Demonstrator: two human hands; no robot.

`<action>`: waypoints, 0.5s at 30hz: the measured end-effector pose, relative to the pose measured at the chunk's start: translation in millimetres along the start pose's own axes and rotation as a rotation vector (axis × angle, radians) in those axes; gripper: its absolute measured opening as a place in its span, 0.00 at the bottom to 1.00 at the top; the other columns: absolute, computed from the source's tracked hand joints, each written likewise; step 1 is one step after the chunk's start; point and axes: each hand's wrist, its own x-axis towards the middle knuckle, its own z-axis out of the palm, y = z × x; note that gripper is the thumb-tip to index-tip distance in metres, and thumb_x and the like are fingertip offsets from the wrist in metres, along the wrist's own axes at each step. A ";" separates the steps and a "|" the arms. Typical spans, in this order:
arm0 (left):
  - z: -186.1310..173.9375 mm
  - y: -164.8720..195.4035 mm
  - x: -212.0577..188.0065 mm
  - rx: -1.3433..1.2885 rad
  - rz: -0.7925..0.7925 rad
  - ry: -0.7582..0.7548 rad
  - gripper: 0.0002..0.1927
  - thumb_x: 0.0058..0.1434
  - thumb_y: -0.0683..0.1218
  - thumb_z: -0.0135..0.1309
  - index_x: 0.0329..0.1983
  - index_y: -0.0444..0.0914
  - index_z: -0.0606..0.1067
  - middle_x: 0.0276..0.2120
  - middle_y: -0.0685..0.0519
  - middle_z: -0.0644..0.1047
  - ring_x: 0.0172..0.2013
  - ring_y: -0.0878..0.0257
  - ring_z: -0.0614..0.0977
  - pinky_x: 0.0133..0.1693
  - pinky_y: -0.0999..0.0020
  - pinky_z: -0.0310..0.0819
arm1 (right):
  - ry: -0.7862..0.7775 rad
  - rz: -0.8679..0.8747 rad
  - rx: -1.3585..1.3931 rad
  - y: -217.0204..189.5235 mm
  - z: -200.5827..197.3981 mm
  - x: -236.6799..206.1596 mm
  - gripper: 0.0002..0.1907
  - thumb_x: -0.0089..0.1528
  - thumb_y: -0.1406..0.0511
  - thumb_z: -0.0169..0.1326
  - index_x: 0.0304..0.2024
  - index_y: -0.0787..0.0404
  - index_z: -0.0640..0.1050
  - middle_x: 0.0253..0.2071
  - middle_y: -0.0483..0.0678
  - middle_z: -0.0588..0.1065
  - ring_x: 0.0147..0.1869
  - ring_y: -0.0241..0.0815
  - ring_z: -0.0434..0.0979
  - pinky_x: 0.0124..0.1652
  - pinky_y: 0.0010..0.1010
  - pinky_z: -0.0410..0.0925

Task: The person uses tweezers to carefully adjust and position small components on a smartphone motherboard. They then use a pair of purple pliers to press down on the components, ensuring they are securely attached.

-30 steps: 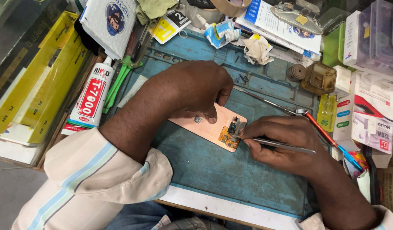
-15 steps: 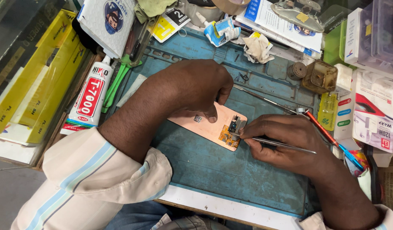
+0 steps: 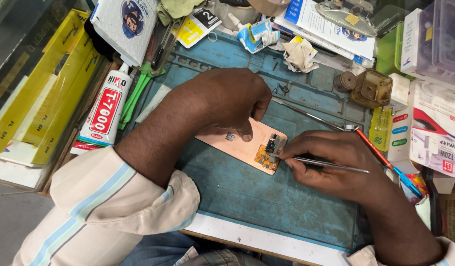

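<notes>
Copper-coloured panel [image 3: 247, 145] lies flat on blue mat [image 3: 237, 207]: thin, light, fragile. Left hand [image 3: 227, 101] presses it down; right hand [image 3: 331, 162] pinches tweezers [image 3: 326, 164] at its corner component [image 3: 271, 146]. Edges look safest to grip.

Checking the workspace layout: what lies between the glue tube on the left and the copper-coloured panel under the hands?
In the head view, green-handled pliers, then the left hand and forearm over the blue mat, lie between the glue tube and the panel.
</notes>
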 end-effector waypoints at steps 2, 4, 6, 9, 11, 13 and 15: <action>-0.2 -0.2 -0.6 0.007 0.003 0.002 0.22 0.37 0.48 0.75 0.36 0.44 0.81 0.36 0.58 0.83 0.42 0.58 0.84 0.41 0.58 0.78 | 0.002 0.000 0.004 0.5 -0.7 0.7 0.10 0.57 0.65 0.64 0.41 0.60 0.82 0.36 0.46 0.83 0.37 0.39 0.86 0.36 0.28 0.76; -0.7 0.1 -0.9 0.007 0.002 -0.001 0.22 0.37 0.48 0.75 0.36 0.44 0.81 0.36 0.58 0.83 0.42 0.57 0.84 0.41 0.58 0.78 | 0.003 0.019 0.003 0.3 -0.9 1.0 0.10 0.57 0.65 0.64 0.40 0.59 0.83 0.36 0.46 0.83 0.36 0.39 0.86 0.36 0.28 0.76; -1.2 0.2 -2.3 -0.001 -0.009 -0.007 0.22 0.37 0.48 0.75 0.37 0.44 0.81 0.36 0.58 0.83 0.41 0.58 0.85 0.41 0.58 0.78 | 0.003 0.051 0.000 -0.1 -0.2 1.7 0.09 0.56 0.65 0.64 0.40 0.59 0.83 0.35 0.45 0.83 0.35 0.38 0.86 0.35 0.28 0.76; -2.3 0.3 -4.8 -0.003 0.000 0.004 0.21 0.37 0.47 0.74 0.37 0.44 0.81 0.36 0.57 0.83 0.41 0.57 0.84 0.40 0.58 0.78 | -0.010 0.055 0.016 -0.9 0.3 2.5 0.09 0.56 0.65 0.64 0.39 0.59 0.83 0.34 0.45 0.84 0.34 0.38 0.87 0.34 0.28 0.77; -2.9 0.2 -6.6 -0.013 -0.011 0.009 0.21 0.37 0.47 0.75 0.36 0.44 0.81 0.36 0.57 0.83 0.41 0.57 0.84 0.40 0.58 0.78 | -0.008 0.039 0.025 -1.7 1.2 2.9 0.09 0.57 0.65 0.64 0.39 0.59 0.83 0.35 0.45 0.83 0.36 0.39 0.87 0.35 0.28 0.77; -3.2 0.8 -7.1 -0.015 -0.015 0.012 0.21 0.37 0.47 0.75 0.36 0.43 0.81 0.36 0.57 0.83 0.41 0.57 0.84 0.41 0.59 0.78 | -0.013 0.036 0.034 -2.6 1.8 3.0 0.09 0.57 0.65 0.63 0.39 0.59 0.83 0.35 0.45 0.83 0.37 0.39 0.87 0.36 0.28 0.77; -3.6 1.1 -7.2 -0.010 -0.012 0.014 0.22 0.36 0.47 0.75 0.36 0.43 0.81 0.36 0.56 0.83 0.42 0.57 0.84 0.41 0.59 0.78 | -0.024 0.044 0.042 -3.1 2.0 3.2 0.09 0.57 0.65 0.63 0.39 0.60 0.83 0.35 0.45 0.83 0.37 0.40 0.87 0.36 0.28 0.76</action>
